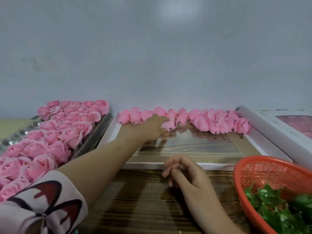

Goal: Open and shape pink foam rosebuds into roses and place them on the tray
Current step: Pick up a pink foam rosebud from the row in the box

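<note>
many ruffled foam roses on glossy tray

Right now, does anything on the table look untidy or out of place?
Mostly tidy. The roses along the far edge of the tray line up at the left but bunch and overlap at the right. A few pale crumbs lie on the table.

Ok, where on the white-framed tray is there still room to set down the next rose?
The white-framed tray is bare across its clear middle, between the row of pink foam roses along its far edge and your right hand at its near edge. Crowded: that row, where your left hand touches, and the silver tray packed with pink roses beside it.
</note>
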